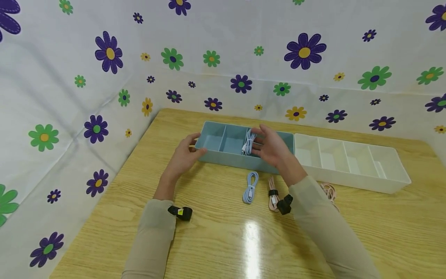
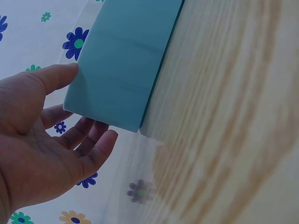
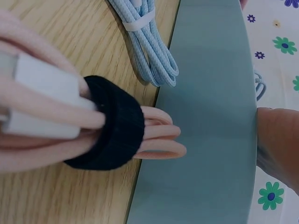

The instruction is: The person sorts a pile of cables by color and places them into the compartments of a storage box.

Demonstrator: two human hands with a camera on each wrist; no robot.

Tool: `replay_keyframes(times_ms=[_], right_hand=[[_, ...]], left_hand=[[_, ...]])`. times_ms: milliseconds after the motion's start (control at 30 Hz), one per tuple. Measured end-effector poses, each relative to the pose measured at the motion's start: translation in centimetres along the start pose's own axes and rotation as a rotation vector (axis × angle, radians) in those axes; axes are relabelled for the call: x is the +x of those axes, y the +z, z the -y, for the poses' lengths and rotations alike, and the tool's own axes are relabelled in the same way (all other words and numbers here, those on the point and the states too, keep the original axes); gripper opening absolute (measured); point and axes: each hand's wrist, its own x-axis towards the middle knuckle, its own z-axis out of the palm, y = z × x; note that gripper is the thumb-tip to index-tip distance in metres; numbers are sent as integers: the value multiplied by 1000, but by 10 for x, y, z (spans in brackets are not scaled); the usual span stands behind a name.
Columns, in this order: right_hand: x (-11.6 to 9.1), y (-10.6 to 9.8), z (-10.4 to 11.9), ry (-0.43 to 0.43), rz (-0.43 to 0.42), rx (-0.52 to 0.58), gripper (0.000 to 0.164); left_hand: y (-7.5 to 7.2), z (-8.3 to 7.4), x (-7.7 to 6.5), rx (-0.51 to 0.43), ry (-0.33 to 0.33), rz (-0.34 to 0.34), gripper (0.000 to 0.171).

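Observation:
My left hand [image 1: 184,155] holds the left end of a blue divided storage box [image 1: 226,158]; the thumb touches its front rim and the fingers bend around the end. Over the box's middle, my right hand [image 1: 273,149] has its fingers spread loosely. Those fingertips are beside a coiled light blue cable [image 1: 249,142] that stands inside the box near a divider; contact is hard to tell. A second blue cable [image 1: 250,188] with a white tie lies on the table in front. To its right is a pink cable [image 3: 159,135] bound by a black strap [image 3: 117,123].
A white divided box [image 1: 355,176] stands end to end with the blue one, on its right. Another pink cable [image 1: 328,190] lies before it, partly hidden by the right sleeve. Flowered cloth [image 1: 258,62] hangs behind the wooden table [image 1: 216,240].

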Motion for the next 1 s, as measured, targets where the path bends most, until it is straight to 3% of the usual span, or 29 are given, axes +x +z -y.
replay_keyframes(times_ms=[467, 1000], right_hand=[[9, -6, 2, 97, 46, 49, 63], [19, -1, 2, 149, -71, 93, 58]], left_hand=[[-2, 0, 0, 3, 7, 1, 62], [-1, 1, 0, 3, 6, -2, 63]])
